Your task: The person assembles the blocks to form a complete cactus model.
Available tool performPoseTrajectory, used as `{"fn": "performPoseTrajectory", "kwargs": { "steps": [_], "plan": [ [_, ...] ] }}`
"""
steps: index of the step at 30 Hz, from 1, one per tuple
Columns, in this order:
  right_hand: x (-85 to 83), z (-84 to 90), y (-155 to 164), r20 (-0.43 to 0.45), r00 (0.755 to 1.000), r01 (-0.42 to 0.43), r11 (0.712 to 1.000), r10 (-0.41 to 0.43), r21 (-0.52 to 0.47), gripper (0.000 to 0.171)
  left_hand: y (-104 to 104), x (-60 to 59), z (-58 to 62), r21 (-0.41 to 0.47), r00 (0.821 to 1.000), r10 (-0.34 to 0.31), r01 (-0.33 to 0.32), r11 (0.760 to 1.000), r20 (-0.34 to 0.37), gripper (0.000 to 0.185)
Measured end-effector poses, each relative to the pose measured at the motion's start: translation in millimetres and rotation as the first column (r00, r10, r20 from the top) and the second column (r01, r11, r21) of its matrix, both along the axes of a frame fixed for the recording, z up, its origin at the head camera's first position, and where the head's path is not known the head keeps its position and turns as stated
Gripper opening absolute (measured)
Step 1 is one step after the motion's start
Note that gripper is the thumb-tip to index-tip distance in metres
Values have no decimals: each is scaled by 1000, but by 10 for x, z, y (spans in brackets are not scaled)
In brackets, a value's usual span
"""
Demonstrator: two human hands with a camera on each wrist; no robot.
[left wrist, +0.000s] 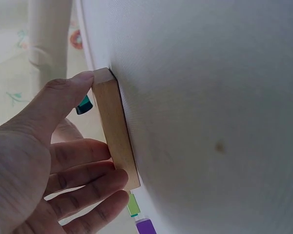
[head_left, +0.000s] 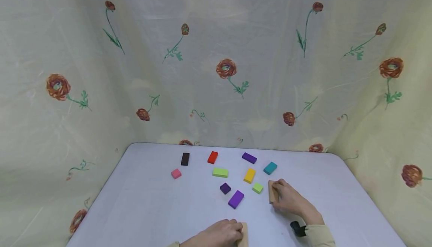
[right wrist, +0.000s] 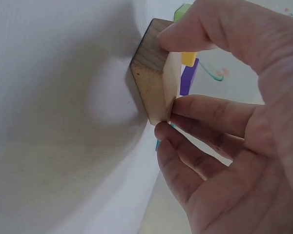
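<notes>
At the table's front edge my left hand (head_left: 221, 234) grips a plain wooden block (head_left: 243, 235). The left wrist view has this wooden block (left wrist: 115, 129) between the thumb at one end and the fingers along its side and other end. Further right, my right hand (head_left: 291, 198) holds a second wooden block (head_left: 273, 192). In the right wrist view the thumb presses on one end of that block (right wrist: 156, 73), and fingertips touch its far end. Both blocks rest on or just above the white tabletop. A lime cube (head_left: 257, 187) lies just left of the right hand's block.
Several coloured blocks lie on the white table (head_left: 145, 202): purple (head_left: 236, 199), dark purple (head_left: 225, 188), yellow (head_left: 249, 175), teal (head_left: 270, 168), violet (head_left: 249, 158), lime (head_left: 220, 172), red (head_left: 212, 157), black (head_left: 185, 159) and pink (head_left: 176, 173). A flowered curtain (head_left: 263, 100) surrounds the table.
</notes>
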State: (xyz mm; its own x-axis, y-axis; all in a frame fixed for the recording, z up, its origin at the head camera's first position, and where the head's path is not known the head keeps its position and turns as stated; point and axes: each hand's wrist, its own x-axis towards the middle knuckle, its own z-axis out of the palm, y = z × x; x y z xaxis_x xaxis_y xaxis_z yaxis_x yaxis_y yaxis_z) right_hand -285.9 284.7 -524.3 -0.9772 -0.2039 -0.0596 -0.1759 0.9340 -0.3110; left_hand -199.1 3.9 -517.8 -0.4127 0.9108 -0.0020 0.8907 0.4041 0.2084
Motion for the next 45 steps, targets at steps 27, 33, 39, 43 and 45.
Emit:
{"fn": "performPoseTrajectory", "kwargs": {
  "steps": [27,33,39,43,45],
  "plan": [
    [73,9,-246,29,999,-41,999,41,-9,70,-2,-20,16,-21,999,9,-8,1000,43,33],
    [100,-10,-362,23,997,-79,997,79,-21,70,5,-27,17,-43,997,27,-24,999,68,37],
    [147,-44,-496,-17,987,-158,987,157,-37,67,1,-28,21,-58,996,30,-25,998,87,38],
    [168,-56,-561,-56,980,-193,981,192,-30,67,-2,-32,15,-55,996,25,-21,998,83,38],
    [180,-55,-598,-66,976,-211,977,208,-33,66,-3,-33,15,-54,997,21,-17,998,73,38]
  ]
}}
